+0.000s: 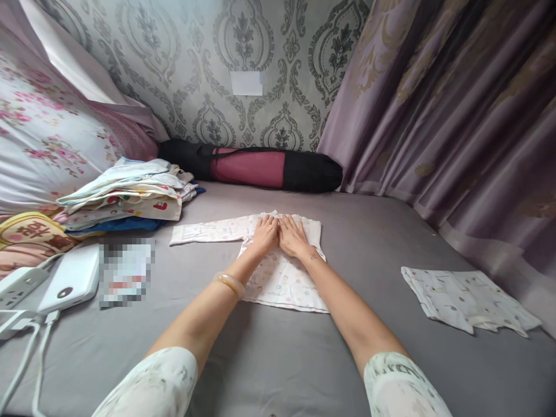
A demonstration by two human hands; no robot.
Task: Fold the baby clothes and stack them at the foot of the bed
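A small white long-sleeved shirt (284, 284) with a pale print lies flat on the grey bed sheet. One sleeve (208, 230) stretches out to the left. On the right side no sleeve sticks out; the cloth there looks folded inward. My left hand (266, 233), below a pale bangle (229, 284), rests on the upper part of the shirt near the collar. Beside it, my right hand (293, 236) presses flat on the same cloth, fingers extended. The hands touch or nearly touch at the thumbs, which are partly hidden.
A stack of folded clothes (125, 197) stands at the left. In front of it are a white power bank (72, 275), a power strip (21, 286) and cables. Folded printed cloth (467, 298) lies at the right. A black and red rolled bag (247, 168) lines the wall.
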